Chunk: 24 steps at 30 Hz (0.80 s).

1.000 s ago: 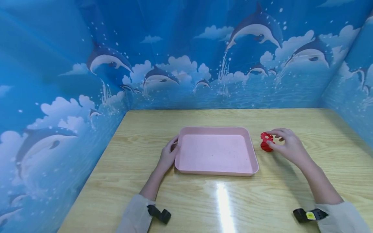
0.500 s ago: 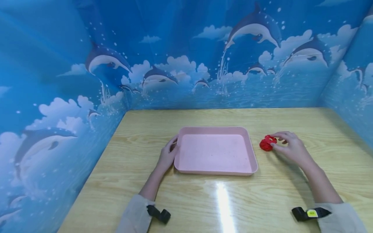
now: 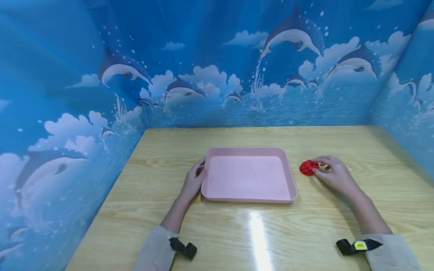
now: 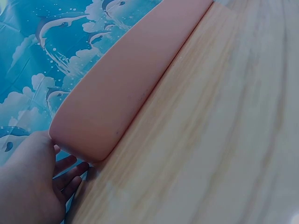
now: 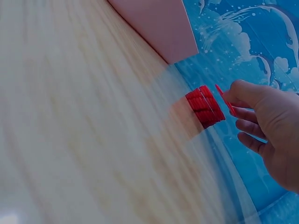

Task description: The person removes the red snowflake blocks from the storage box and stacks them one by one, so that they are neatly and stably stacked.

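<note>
A pink rectangular tray (image 3: 249, 200) lies on the wooden table. At its left side my left hand (image 3: 194, 181) touches the wall with relaxed fingers; the left wrist view puts this hand (image 4: 32, 179) against the tray's corner, the thumb tip hidden. To the right of the tray, my right hand (image 3: 335, 175) pinches a thin red notched disc (image 5: 225, 99) between thumb and fingers. Just beside that disc is a short stack of red discs (image 5: 204, 108) on the table, a narrow gap between them in the right wrist view. The other right-hand fingers are loosely bent.
Dolphin-printed blue sheeting (image 3: 217, 105) stands along the table's back and both sides. Light wood tabletop (image 3: 220, 229) lies in front of the tray, with a bright reflection on it. Each sleeve carries a black strap, as on the right wrist (image 3: 359, 246).
My right hand has lowered the red disc toward the stack and tilted it flatter, so the two now overlap in the head view. The left hand stays at the tray.
</note>
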Available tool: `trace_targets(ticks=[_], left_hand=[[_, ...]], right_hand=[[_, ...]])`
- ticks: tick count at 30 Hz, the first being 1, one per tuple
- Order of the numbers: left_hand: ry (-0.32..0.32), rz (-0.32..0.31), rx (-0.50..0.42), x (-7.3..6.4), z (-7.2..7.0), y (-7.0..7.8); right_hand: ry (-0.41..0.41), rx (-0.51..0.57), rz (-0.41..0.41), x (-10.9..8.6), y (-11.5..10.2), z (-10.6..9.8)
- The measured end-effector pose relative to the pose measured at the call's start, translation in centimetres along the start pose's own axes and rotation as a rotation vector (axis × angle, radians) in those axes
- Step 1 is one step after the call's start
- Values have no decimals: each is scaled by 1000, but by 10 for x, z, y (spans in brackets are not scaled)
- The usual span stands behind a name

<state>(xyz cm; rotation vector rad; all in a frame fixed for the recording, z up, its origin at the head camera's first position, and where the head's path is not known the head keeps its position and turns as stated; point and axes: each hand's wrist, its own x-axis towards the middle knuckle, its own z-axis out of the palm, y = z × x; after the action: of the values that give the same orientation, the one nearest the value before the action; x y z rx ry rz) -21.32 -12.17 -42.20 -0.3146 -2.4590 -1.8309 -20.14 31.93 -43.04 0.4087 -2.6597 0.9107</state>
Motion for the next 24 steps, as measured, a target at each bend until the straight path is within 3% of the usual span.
trace_targets(ticks=[7, 10, 14, 21, 24], left_hand=[[33, -12, 26, 13, 3, -39], [38, -4, 20, 13, 4, -40], [29, 10, -1, 11, 3, -37], [6, 18, 17, 1, 1, -4], [4, 4, 17, -1, 0, 1]], right_hand=[[4, -2, -10, -1, 5, 5], [8, 1, -10, -1, 5, 5], [10, 15, -12, -1, 4, 5], [16, 9, -12, -1, 6, 7], [17, 7, -9, -1, 5, 7]])
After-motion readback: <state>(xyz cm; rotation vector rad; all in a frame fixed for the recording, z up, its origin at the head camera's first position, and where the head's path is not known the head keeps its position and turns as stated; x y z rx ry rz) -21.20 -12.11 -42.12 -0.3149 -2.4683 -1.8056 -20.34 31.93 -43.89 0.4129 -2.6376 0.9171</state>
